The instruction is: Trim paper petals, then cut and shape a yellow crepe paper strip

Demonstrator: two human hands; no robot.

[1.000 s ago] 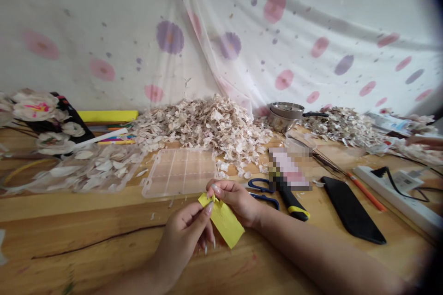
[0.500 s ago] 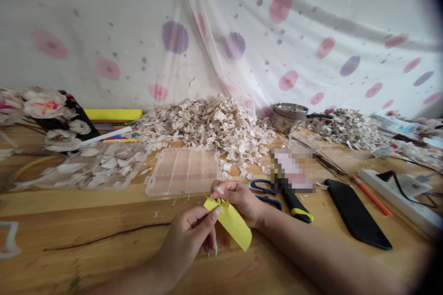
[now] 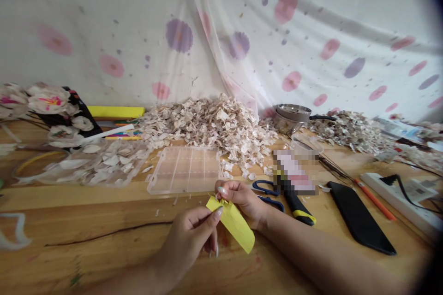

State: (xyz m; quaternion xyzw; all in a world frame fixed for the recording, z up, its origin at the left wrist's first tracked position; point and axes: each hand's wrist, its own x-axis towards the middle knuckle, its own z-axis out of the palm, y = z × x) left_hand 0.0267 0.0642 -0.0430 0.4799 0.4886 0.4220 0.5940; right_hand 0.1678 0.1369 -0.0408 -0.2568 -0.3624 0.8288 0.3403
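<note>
Pinching a yellow paper strip (image 3: 232, 222) between left hand (image 3: 192, 239) and right hand (image 3: 242, 198), both closed on its far end, above the near wooden table (image 3: 86, 258); spotted curtain (image 3: 138, 32) hanging far behind.

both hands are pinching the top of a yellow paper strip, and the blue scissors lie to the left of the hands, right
Not quite. In the head view both the left hand and right hand do pinch the yellow paper strip, but the blue scissors lie to the right of the hands, beside the right wrist.
</note>
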